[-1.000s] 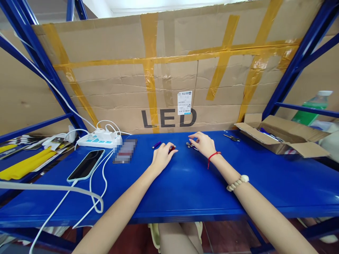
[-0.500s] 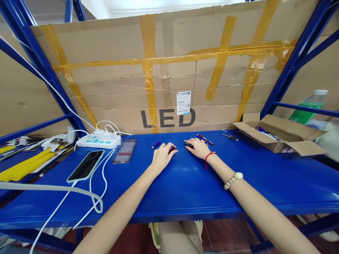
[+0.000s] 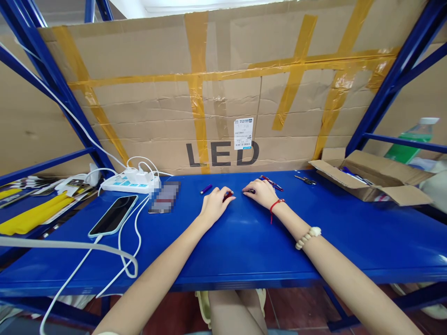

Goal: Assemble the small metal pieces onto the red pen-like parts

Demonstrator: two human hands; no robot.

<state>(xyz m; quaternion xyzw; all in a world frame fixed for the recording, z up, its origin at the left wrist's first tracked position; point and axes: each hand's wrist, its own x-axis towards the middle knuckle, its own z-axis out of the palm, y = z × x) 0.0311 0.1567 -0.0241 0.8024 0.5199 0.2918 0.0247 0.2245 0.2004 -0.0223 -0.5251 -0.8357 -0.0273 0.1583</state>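
Note:
Both my hands rest on the blue shelf top [image 3: 244, 242] in front of a taped cardboard sheet marked LED [image 3: 223, 93]. My left hand [image 3: 214, 204] lies curled over a small red piece [image 3: 227, 195], fingers closed round it. My right hand [image 3: 260, 193] lies just to its right, fingers bent over a small dark metal part [image 3: 250, 190] on the shelf. A purple pen-like piece [image 3: 206, 189] lies left of my left hand. Red and blue pens [image 3: 271, 183] lie behind my right hand.
A phone [image 3: 113, 215] on a white cable [image 3: 129, 251] and a white power strip [image 3: 127, 184] sit at the left. An open cardboard box [image 3: 370, 179] and scissors [image 3: 305, 179] are at the right. Yellow items [image 3: 31, 216] lie on the left shelf. A green bottle [image 3: 410, 139] stands far right.
My right hand has slid left and closer to my left hand, uncovering the pens behind it. My left hand has stayed in place.

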